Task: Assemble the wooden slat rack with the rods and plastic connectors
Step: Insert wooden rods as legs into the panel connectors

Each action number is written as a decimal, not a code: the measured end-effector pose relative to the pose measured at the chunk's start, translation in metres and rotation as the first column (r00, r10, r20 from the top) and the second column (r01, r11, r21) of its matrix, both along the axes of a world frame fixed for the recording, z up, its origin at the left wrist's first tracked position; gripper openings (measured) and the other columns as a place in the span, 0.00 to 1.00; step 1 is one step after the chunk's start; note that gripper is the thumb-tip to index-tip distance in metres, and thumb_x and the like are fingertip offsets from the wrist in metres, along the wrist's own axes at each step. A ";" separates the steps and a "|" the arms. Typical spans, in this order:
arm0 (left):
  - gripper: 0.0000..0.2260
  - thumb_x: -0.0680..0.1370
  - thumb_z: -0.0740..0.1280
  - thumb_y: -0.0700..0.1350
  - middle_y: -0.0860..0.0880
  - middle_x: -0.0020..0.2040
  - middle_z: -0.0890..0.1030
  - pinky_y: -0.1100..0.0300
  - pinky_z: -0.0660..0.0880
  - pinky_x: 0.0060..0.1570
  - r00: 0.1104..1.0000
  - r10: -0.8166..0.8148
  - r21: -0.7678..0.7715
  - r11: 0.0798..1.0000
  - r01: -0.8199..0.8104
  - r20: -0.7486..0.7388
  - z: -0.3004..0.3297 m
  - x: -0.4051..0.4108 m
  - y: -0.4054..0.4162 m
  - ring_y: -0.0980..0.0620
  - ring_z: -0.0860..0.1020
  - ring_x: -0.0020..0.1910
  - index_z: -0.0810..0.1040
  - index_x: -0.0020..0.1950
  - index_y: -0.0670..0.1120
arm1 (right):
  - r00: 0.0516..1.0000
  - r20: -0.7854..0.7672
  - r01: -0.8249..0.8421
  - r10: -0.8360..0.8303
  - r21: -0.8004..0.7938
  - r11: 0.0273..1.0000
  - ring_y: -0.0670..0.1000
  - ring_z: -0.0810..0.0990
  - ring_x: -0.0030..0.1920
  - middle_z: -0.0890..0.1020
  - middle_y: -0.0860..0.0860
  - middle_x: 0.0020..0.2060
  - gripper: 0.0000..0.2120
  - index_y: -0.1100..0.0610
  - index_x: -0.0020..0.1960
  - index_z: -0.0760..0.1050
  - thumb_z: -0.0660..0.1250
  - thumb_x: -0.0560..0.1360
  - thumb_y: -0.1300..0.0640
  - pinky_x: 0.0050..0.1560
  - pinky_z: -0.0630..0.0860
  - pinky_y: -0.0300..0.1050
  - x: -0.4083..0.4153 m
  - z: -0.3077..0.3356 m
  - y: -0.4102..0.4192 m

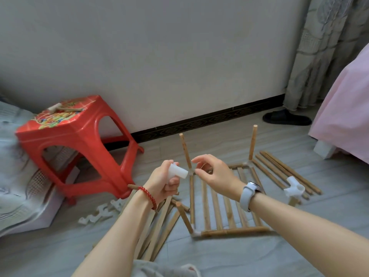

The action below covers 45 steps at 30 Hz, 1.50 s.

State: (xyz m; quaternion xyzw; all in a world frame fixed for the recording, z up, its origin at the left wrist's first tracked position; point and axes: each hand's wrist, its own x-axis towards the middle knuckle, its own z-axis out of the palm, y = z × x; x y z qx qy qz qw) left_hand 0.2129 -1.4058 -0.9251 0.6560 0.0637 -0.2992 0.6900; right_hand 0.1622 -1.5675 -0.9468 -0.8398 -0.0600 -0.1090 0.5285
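- left hand (163,181): grip closed around a white plastic connector (178,171), held above the floor (239,256).
- right hand (214,174): grip holds nothing, fingers loosely curled, just right of the connector, over the slat frame.
- slat frame (223,208): lies flat on the floor with three rods (252,142) standing at its corners.
- loose slats (159,226): on the floor under the left forearm.
- second connector (294,188): on loose rods right of the frame.
- red stool (77,146): left, by the wall.
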 end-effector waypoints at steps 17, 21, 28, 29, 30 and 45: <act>0.17 0.79 0.53 0.61 0.51 0.30 0.68 0.65 0.60 0.27 0.950 -0.255 0.191 0.957 0.220 0.181 -0.002 -0.003 -0.002 0.57 0.63 0.25 0.77 0.58 0.55 | 0.999 -0.034 0.009 -0.009 0.026 1.000 0.41 0.75 0.40 0.77 0.43 0.38 0.03 0.58 0.49 0.75 0.65 0.76 0.61 0.42 0.72 0.30 -0.001 -0.002 0.022; 0.12 0.80 0.59 0.51 0.49 0.41 0.77 0.62 0.72 0.35 0.945 -0.092 0.214 0.976 0.024 0.313 -0.006 0.000 0.002 0.56 0.74 0.32 0.78 0.58 0.51 | 0.998 -0.066 0.004 -0.002 0.026 1.000 0.42 0.75 0.41 0.77 0.44 0.39 0.04 0.56 0.50 0.74 0.64 0.77 0.62 0.43 0.72 0.30 -0.001 -0.003 0.019; 0.05 0.79 0.64 0.42 0.43 0.55 0.75 0.53 0.78 0.49 0.935 0.086 0.176 0.972 -0.154 0.343 -0.014 0.011 0.025 0.48 0.78 0.49 0.76 0.53 0.50 | 0.978 -0.189 0.081 -0.086 -0.033 0.996 0.48 0.78 0.46 0.79 0.49 0.44 0.07 0.55 0.54 0.73 0.59 0.78 0.62 0.49 0.75 0.40 0.002 -0.014 -0.001; 0.06 0.78 0.65 0.40 0.41 0.55 0.76 0.54 0.78 0.49 0.932 0.030 0.258 0.957 -0.131 0.363 -0.017 0.011 0.028 0.47 0.78 0.50 0.76 0.52 0.49 | 0.974 -0.206 0.087 -0.096 -0.049 0.995 0.49 0.78 0.47 0.79 0.50 0.45 0.08 0.55 0.54 0.73 0.58 0.78 0.61 0.49 0.76 0.41 0.003 -0.015 -0.003; 0.07 0.77 0.65 0.40 0.40 0.55 0.77 0.54 0.78 0.49 0.913 -0.070 0.384 0.918 -0.099 0.403 -0.020 0.011 0.031 0.47 0.78 0.50 0.75 0.53 0.49 | 0.970 -0.220 0.093 -0.105 -0.062 0.994 0.49 0.78 0.47 0.80 0.51 0.46 0.08 0.55 0.54 0.73 0.58 0.78 0.61 0.49 0.76 0.42 0.004 -0.017 -0.005; 0.17 0.75 0.67 0.40 0.47 0.60 0.77 0.63 0.70 0.48 0.651 -0.754 0.975 0.200 0.095 0.092 -0.056 0.005 0.021 0.49 0.75 0.58 0.74 0.64 0.48 | 0.942 -0.320 0.058 -0.100 -0.139 0.989 0.52 0.80 0.48 0.80 0.52 0.48 0.09 0.55 0.57 0.73 0.56 0.79 0.59 0.50 0.79 0.47 0.000 -0.020 -0.020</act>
